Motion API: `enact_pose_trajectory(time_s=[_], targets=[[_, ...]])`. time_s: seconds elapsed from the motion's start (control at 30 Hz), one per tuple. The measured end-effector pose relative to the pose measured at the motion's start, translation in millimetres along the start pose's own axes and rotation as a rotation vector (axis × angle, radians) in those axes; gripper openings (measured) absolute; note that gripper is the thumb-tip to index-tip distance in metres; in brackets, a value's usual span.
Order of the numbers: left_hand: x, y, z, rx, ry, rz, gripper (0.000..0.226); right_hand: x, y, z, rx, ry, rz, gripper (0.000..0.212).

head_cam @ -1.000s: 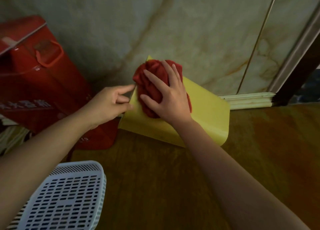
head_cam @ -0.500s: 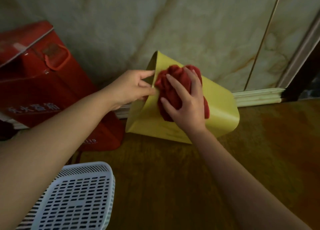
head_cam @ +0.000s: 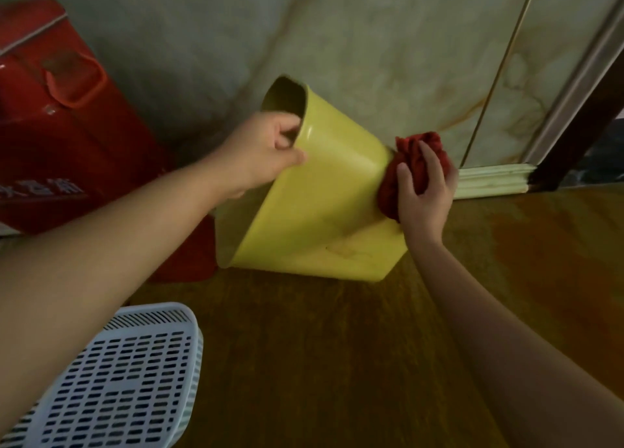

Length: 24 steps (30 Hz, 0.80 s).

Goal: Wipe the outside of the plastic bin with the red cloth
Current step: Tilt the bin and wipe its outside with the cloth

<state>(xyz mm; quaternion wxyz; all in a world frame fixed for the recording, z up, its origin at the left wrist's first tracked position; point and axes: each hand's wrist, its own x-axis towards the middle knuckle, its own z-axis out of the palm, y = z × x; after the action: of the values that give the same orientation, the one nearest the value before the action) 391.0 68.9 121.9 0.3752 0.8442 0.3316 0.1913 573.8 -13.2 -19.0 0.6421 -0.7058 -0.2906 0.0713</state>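
A yellow plastic bin (head_cam: 314,211) rests tilted on the brown floor, its open mouth turned up and to the left toward the wall. My left hand (head_cam: 263,153) grips the bin's rim, fingers curled inside the opening and thumb on the outer wall. The bunched red cloth (head_cam: 415,164) is pressed against the bin's right outer side near the bottom edge. My right hand (head_cam: 425,191) holds that cloth, fingers wrapped over it from the front. The far side of the bin is hidden.
A red metal box (head_cam: 67,136) with a handle stands at the left against the marble wall (head_cam: 371,42). A white slotted basket (head_cam: 114,380) sits at the lower left by my left forearm. A pale skirting board (head_cam: 493,180) and dark door frame (head_cam: 574,136) lie to the right.
The bin has been turned so its mouth now faces up-left. My left hand shifted to grip the rim. My right hand slid the cloth from the bin's upper face to its right side.
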Motion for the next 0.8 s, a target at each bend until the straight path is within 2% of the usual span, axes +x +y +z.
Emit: enact_pose_trajectory(time_s=[0.07, 0.2, 0.27, 0.33, 0.37, 0.47, 0.5, 0.57, 0.63, 0.73, 0.8], targets=[[5, 10, -11, -0.102, -0.051, -0.048, 0.023, -16, -22, 6, 0.007, -0.024, -0.132, 0.045], [-4, 7, -25, -0.15, -0.21, -0.144, 0.021, -51, -54, 26, -0.044, -0.14, -0.474, 0.049], [-10, -2, -27, -0.169, -0.237, -0.194, 0.021, -65, -44, 26, -0.117, -0.174, -0.54, 0.051], [-11, -9, -31, -0.192, -0.212, -0.241, 0.02, -76, -13, 15, -0.156, -0.187, -0.468, 0.05], [-11, -11, -33, -0.205, -0.185, -0.275, 0.019, -82, 7, 6, -0.159, -0.181, -0.345, 0.049], [-12, -21, -36, -0.207, -0.087, -0.375, 0.014, -103, 58, -15, -0.119, -0.136, 0.189, 0.045], [-14, -26, -38, -0.19, -0.068, -0.396, 0.013, -110, 67, -18, -0.107, -0.134, 0.281, 0.045], [-23, -31, -43, -0.104, -0.083, -0.434, 0.015, -119, 71, -20, -0.115, -0.148, 0.268, 0.047], [-44, -35, -55, -0.041, -0.193, -0.501, 0.019, -126, 67, -22, -0.126, -0.169, 0.211, 0.052], [-93, -40, -72, -0.069, -0.38, -0.562, 0.057, -144, 62, -28, -0.133, -0.153, 0.207, 0.056], [-116, -40, -69, -0.124, -0.397, -0.538, 0.078, -156, 59, -30, -0.139, -0.12, 0.246, 0.057]])
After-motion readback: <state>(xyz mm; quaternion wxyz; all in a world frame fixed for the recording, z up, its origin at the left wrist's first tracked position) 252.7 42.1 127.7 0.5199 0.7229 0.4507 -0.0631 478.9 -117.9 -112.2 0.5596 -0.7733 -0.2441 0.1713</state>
